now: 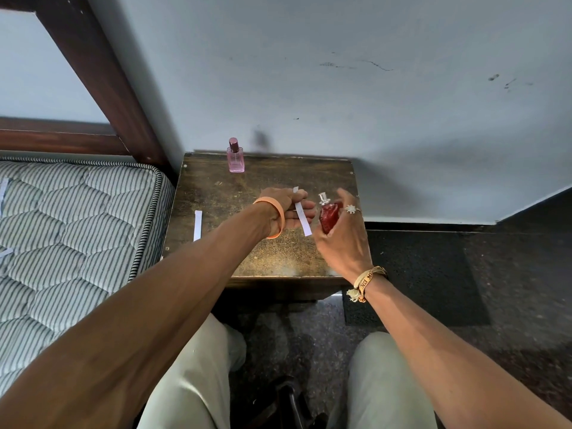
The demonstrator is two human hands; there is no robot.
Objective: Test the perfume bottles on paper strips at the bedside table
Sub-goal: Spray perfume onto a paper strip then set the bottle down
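Head cam, left to right. Striped quilted mattress (77, 230) fills the left side. I see white slips (3, 191) on it at the frame edge, can't tell if they're test strips. Dark bed frame (102, 88) runs up behind it.

Surface (278, 258) sits in the corner between mattress and wall. Loose strip (197, 225) lies flat near its left edge. Pink bottle (236, 156) stands upright at the back edge, cap on, close to the wall, well apart from both hands.

Left hand (283, 209), orange band (277, 218) on the wrist, is over the middle of the surface. Its fingers are curled and pinch the held strip (301, 216) near its upper part. The long end hangs down toward me and the short end pokes out above the knuckles.

Right hand (340, 236) is just beside it, wrapped round the red bottle (329, 213). Bottle is off the surface, tilted a bit left, with the silver sprayer (324, 198) bare and pointing up. Index finger (342, 193) is lifted, above and right of the sprayer, and not on it as far as I can tell. Ring (351, 209) on that hand, thread bracelet (366, 283) on the wrist.

Hands are close but not touching, with a small gap between held strip and red bottle.

Dark mat (418, 274) lies on the floor right of the surface. Lower frame shows forearms and pale trousers (192, 382).
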